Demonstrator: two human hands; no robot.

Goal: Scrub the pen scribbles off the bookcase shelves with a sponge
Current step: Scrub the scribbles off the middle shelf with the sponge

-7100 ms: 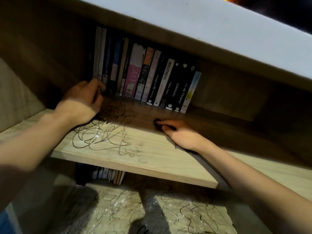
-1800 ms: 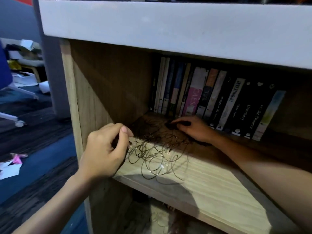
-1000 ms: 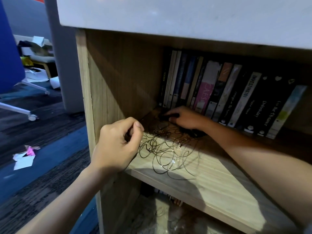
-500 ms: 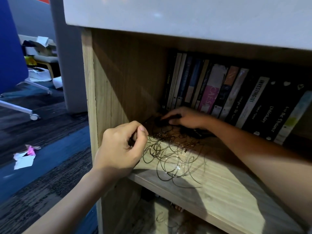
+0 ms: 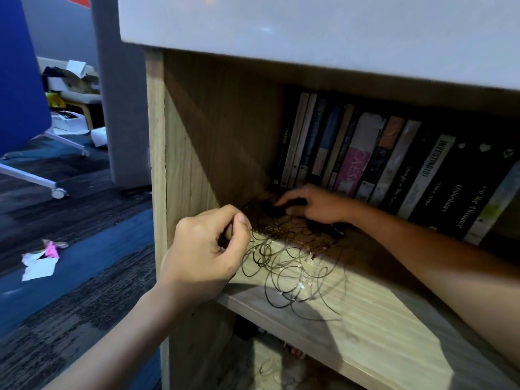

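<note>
Black pen scribbles (image 5: pixel 292 266) loop over the left part of the wooden shelf (image 5: pixel 380 313), with glistening wet specks among them. My right hand (image 5: pixel 315 206) reaches deep into the back left corner and holds a dark sponge (image 5: pixel 271 208) down on the shelf, its fingers laid over the top. The sponge is mostly hidden in shadow under the hand. My left hand (image 5: pixel 202 254) hovers at the shelf's front left corner beside the side panel (image 5: pixel 180 164), fingers curled, thumb against forefinger, nothing visible in it.
A row of upright books (image 5: pixel 365 153) stands along the back of the shelf, just behind my right hand. A thick white top (image 5: pixel 309 29) overhangs. More scribbles (image 5: pixel 270 367) mark the lower shelf. Paper scraps (image 5: pixel 39 266) and a chair wheel (image 5: pixel 59 192) are on the carpet at left.
My right hand has slid the sponge from mid-shelf to the back left corner. My left hand has stayed curled at the front left corner.
</note>
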